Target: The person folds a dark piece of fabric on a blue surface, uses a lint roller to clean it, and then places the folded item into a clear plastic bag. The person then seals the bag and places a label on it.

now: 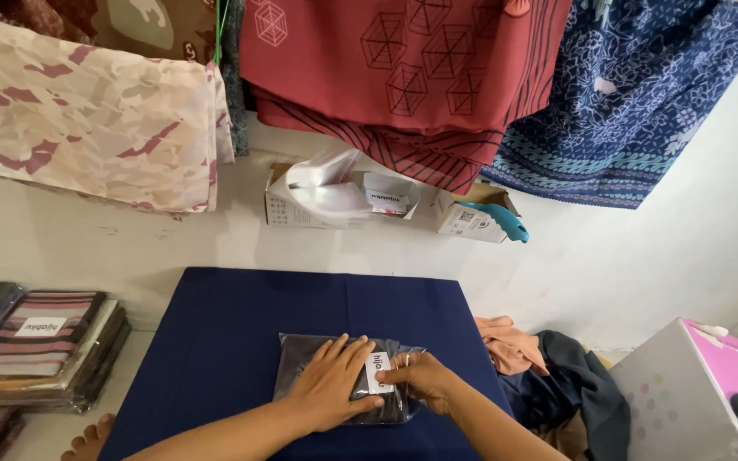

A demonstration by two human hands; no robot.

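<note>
A clear plastic packet (296, 358) holding a dark folded cloth lies on a navy blue cloth-covered surface (241, 316). My left hand (330, 384) lies flat on top of the packet, fingers spread. My right hand (420, 378) pinches the packet's right side by a small white label (377, 372).
Stacked packaged cloths (40, 346) sit at left. An open cardboard box (288, 205) with plastic bags and a teal tool (501, 220) stand against the wall. Patterned fabrics (403, 68) hang above. Loose orange and dark cloths (540, 363) and a pink-white box (694, 388) are at right.
</note>
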